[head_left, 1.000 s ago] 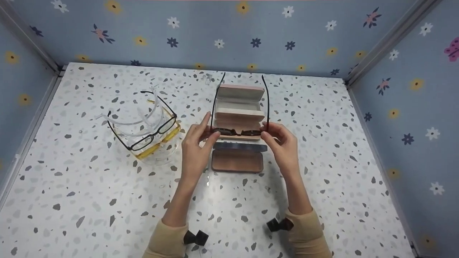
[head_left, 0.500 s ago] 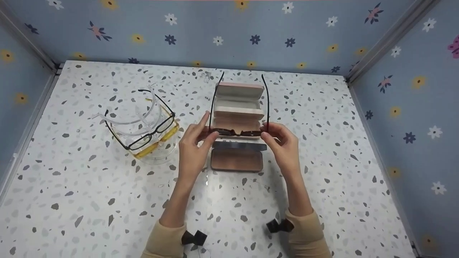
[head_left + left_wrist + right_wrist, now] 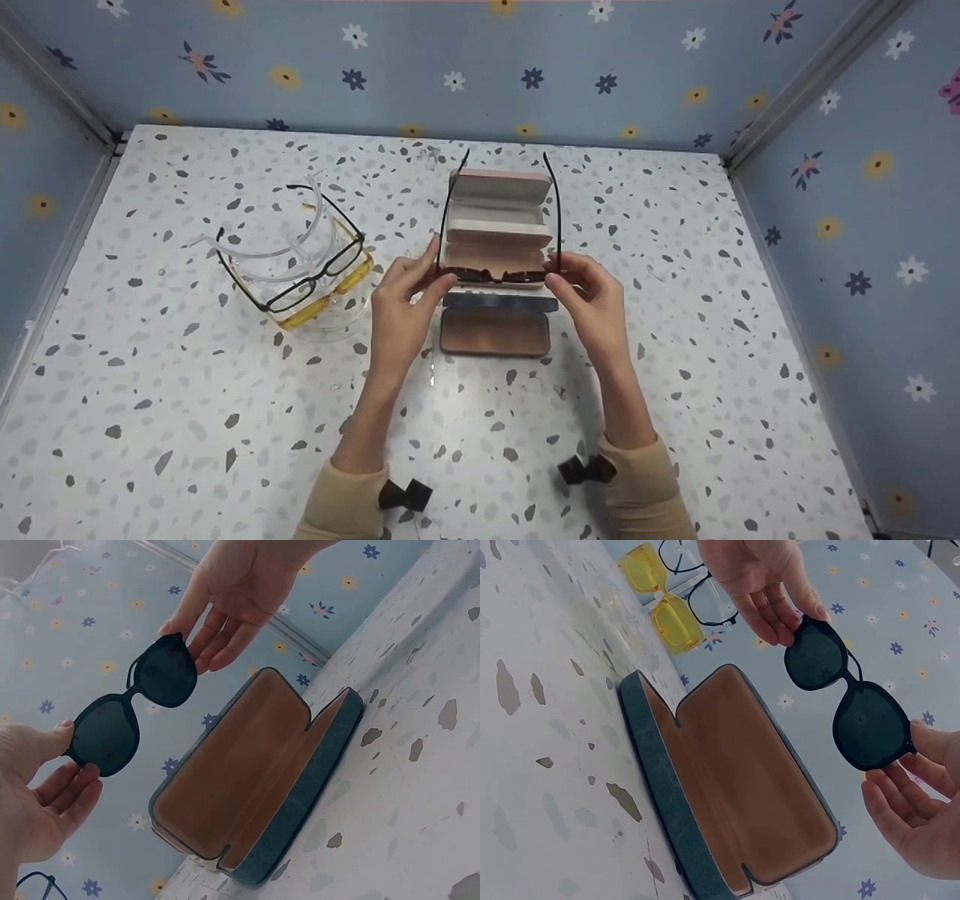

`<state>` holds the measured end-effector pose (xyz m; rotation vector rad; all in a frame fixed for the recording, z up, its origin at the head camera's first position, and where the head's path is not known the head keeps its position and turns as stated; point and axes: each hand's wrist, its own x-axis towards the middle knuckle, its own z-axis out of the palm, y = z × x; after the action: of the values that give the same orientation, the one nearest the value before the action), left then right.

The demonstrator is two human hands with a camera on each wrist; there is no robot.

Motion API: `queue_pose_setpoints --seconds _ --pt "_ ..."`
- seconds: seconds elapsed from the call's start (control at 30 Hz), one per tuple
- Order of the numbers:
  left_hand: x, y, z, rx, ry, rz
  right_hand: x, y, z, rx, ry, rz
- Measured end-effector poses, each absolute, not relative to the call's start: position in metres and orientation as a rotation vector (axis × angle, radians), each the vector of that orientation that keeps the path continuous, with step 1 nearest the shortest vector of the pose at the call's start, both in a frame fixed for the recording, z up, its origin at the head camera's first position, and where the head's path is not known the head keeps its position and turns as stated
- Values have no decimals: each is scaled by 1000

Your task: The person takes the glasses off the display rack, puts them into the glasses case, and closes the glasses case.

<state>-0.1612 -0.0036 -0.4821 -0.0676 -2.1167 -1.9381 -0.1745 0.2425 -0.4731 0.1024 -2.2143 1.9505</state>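
Observation:
Dark sunglasses (image 3: pixel 499 276) hang in the air with their temples unfolded and pointing away from me. My left hand (image 3: pixel 437 271) pinches their left corner between thumb and fingers, and my right hand (image 3: pixel 561 271) pinches the right corner. Under them lies an open blue-grey case (image 3: pixel 495 334) with a tan lining. In the left wrist view the sunglasses (image 3: pixel 135 709) hover above that case (image 3: pixel 262 787), between my left hand (image 3: pixel 52 765) and my right hand (image 3: pixel 217 630). The right wrist view shows the lenses (image 3: pixel 847 690) above the case (image 3: pixel 735 787).
A second open case (image 3: pixel 499 196), pink with a cream lining, lies just beyond the blue one. To the left a clear bowl (image 3: pixel 322 319) holds several glasses, among them a black pair (image 3: pixel 315 281) and a yellow pair (image 3: pixel 667 600). Blue flowered walls (image 3: pixel 480 67) close in three sides.

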Motion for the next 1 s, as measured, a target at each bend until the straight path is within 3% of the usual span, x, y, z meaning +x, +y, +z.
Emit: queue_pose_setpoints --seconds 1.0 --pt "-162 -7 -486 -165 -2078 -2075 -173 246 -473 78 -2211 1970"
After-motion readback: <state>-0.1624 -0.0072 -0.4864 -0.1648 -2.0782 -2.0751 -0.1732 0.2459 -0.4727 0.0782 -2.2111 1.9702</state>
